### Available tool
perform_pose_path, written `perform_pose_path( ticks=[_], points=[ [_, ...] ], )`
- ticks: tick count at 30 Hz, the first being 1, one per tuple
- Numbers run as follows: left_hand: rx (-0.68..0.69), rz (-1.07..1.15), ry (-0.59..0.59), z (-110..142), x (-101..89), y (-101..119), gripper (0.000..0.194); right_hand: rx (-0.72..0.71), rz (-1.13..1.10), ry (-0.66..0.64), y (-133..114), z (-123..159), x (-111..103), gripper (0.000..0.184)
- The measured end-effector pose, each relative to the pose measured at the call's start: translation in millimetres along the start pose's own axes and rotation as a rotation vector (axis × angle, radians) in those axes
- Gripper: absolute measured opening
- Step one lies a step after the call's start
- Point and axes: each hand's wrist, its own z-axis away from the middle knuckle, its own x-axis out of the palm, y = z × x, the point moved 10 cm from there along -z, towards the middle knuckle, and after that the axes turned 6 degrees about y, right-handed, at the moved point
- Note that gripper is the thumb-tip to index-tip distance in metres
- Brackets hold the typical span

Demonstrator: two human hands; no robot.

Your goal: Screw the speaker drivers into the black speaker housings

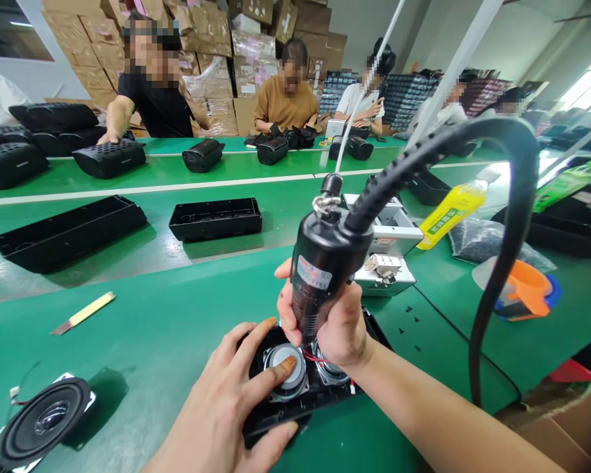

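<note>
My right hand (pixel 342 322) is wrapped around a black electric screwdriver (pixel 320 269) that points down, with a thick cable looping off to the right. Below its tip lies a black speaker panel (pixel 295 410) with two round speaker drivers (pixel 286 373) and red wires. The tip itself is hidden by my fingers. Spread across the left end of the panel, my left hand (pixel 231 397) holds it, one finger on the left driver and the thumb at the near edge. Several small dark screws (pixel 415 320) are scattered to the right of the panel.
A yellow-handled blade (pixel 91 311) and a loose speaker (pixel 46 420) lie left. Black housings (pixel 215 220) stand beyond. A grey metal box (pixel 389 279), yellow bottle (pixel 453 207) and orange tape dispenser (pixel 529 289) are right. Several co-workers sit across the green table (pixel 142 315).
</note>
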Motion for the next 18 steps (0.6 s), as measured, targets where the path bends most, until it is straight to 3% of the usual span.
perform_pose_path(
  ticks=[4, 7, 10, 14, 16, 18],
  points=[
    [0.083, -0.024, 0.059, 2, -1.1, 3, 0.049, -0.024, 0.002, 0.026, -1, 2, -2, 0.061],
    [0.109, -0.046, 0.069, 7, 5.4, -2, 0.049, -0.065, 0.005, 0.076, -19, -1, -5, 0.064],
    [0.111, -0.049, 0.054, 11, 13.3, -7, 0.050, -0.195, 0.058, 0.245, -63, -5, -26, 0.065],
    [0.045, 0.046, 0.072, 16, 13.7, -13, 0.050, -0.531, 0.353, 0.538, -150, 0, -71, 0.065],
    [-0.010, 0.105, 0.084, 18, 12.1, -17, 0.049, -0.611, 0.480, 0.615, -176, -1, -90, 0.069],
    [-0.031, 0.134, 0.096, 21, 11.0, -18, 0.048, -0.614, 0.537, 0.666, -184, -5, -108, 0.073]
  ],
)
